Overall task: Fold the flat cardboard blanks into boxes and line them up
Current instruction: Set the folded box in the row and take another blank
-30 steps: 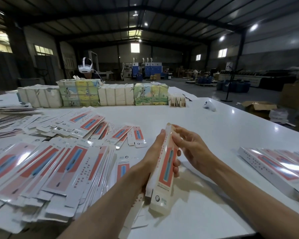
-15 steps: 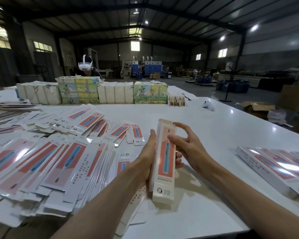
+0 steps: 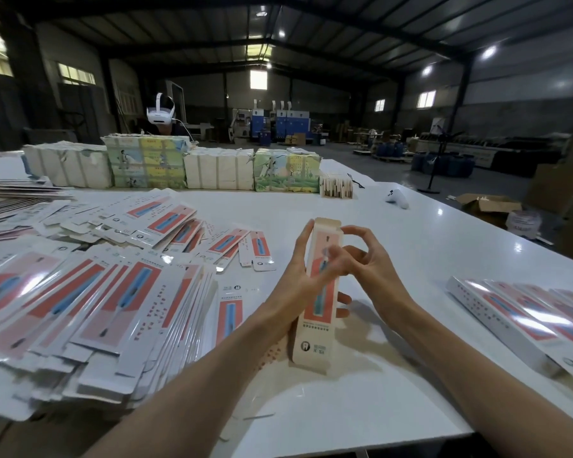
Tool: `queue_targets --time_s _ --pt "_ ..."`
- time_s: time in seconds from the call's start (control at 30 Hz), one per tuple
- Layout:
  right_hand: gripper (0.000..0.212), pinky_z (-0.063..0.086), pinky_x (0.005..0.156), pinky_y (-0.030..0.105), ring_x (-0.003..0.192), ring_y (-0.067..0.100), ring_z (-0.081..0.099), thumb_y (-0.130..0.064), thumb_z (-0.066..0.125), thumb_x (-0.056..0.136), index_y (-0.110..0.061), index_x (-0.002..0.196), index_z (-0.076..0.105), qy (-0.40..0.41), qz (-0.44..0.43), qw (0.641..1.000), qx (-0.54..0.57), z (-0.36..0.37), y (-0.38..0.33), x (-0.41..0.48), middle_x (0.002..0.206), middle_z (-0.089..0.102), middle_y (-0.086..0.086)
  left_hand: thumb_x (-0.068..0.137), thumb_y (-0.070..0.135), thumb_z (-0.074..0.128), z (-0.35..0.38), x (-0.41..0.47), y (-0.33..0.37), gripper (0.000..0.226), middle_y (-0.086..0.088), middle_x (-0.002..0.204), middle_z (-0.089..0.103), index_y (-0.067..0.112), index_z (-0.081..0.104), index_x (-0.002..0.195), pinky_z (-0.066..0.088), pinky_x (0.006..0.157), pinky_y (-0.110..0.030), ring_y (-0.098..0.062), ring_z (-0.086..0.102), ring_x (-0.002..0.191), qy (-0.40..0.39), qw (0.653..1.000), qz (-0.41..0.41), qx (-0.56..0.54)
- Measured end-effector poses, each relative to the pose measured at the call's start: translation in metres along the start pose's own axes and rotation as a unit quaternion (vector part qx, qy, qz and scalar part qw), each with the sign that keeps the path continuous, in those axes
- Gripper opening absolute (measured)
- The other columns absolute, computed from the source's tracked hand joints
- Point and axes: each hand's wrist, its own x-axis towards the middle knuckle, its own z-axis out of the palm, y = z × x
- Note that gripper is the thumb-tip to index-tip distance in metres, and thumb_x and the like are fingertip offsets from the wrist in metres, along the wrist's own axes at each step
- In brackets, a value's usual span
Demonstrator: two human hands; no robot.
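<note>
A long narrow carton [image 3: 315, 338], white with a red and blue panel, stands nearly upright above the white table [image 3: 394, 233], its top flap open. My left hand [image 3: 300, 276] grips its left side, fingers wrapped round the middle. My right hand [image 3: 366, 259] is at its right upper edge, fingers curled and blurred, thumb near the top flap. Flat blanks [image 3: 90, 292] of the same print lie heaped on the left. A row of folded boxes [image 3: 523, 315] lies side by side at the right.
Wrapped paper bundles [image 3: 212, 170] stand in a line along the table's far side, with a small stack of wooden pieces [image 3: 336, 186] and a white controller [image 3: 397, 198] beside them. A person wearing a white headset [image 3: 159, 114] is behind the bundles. Cardboard cartons [image 3: 487, 206] sit on the floor right.
The carton has turned from edge-on to face me and risen more upright. My right hand has slid from its side up toward the top flap, fingers now curled.
</note>
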Motion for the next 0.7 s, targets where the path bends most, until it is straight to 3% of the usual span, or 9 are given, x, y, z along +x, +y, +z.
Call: queue_targets --time_s 0.1,0.23,0.33,0.43,0.57,0.7 --pt "0.045 0.065 0.084 0.033 0.094 0.026 0.079 -0.050 0.073 0.092 -0.036 0.132 0.056 0.000 -0.006 1.000 -0.003 0.000 0.001 -0.001 0.099 0.080 0.005 0.076 0.045 0.091 -0.003 -0.001 -0.002 0.109 0.015 0.140 0.052 0.085 0.012 0.138 0.067 0.073 -0.039 -0.027 0.078 0.100 -0.013 0.999 0.013 0.037" --pt "0.034 0.065 0.085 0.039 0.088 0.030 0.077 -0.051 0.073 0.094 -0.036 0.123 0.066 -0.012 -0.014 1.000 -0.018 0.001 0.002 -0.002 0.095 0.079 0.009 0.082 0.016 0.087 -0.006 0.000 -0.004 0.099 -0.002 0.128 0.061 0.072 0.027 0.137 0.065 0.068 -0.036 -0.026 0.080 0.089 -0.017 1.000 0.006 0.006" --pt "0.029 0.062 0.087 0.046 0.091 0.039 0.073 -0.046 0.071 0.098 -0.029 0.121 0.067 -0.025 -0.009 0.999 -0.036 0.002 0.003 0.000 0.094 0.077 0.014 0.084 0.014 0.084 -0.006 0.002 -0.006 0.093 -0.004 0.121 0.064 0.064 0.027 0.139 0.066 0.070 -0.038 -0.025 0.080 0.087 -0.002 1.000 -0.010 0.021" --pt "0.029 0.063 0.089 0.046 0.092 0.037 0.075 -0.047 0.066 0.101 -0.028 0.123 0.065 -0.025 -0.001 0.999 -0.044 0.002 0.004 0.000 0.097 0.078 0.012 0.080 0.020 0.085 -0.005 0.004 -0.007 0.093 -0.007 0.122 0.066 0.063 0.027 0.139 0.067 0.073 -0.043 -0.028 0.080 0.088 -0.004 0.999 -0.029 0.018" --pt "0.032 0.065 0.084 0.038 0.096 0.030 0.078 -0.046 0.053 0.108 -0.026 0.133 0.057 0.034 0.033 0.999 0.010 -0.001 0.005 0.005 0.111 0.077 0.011 0.084 0.022 0.086 -0.006 0.004 -0.006 0.094 -0.005 0.124 0.062 0.061 0.024 0.143 0.065 0.066 -0.035 -0.027 0.080 0.085 -0.035 0.999 -0.036 0.019" --pt "0.030 0.064 0.087 0.040 0.094 0.028 0.079 -0.032 0.057 0.108 -0.021 0.136 0.057 0.079 0.051 0.995 0.012 -0.008 0.009 0.011 0.105 0.079 0.012 0.085 0.020 0.086 -0.003 0.002 -0.007 0.093 -0.009 0.127 0.062 0.063 0.025 0.141 0.064 0.066 -0.034 -0.030 0.080 0.087 -0.083 0.995 -0.050 0.020"
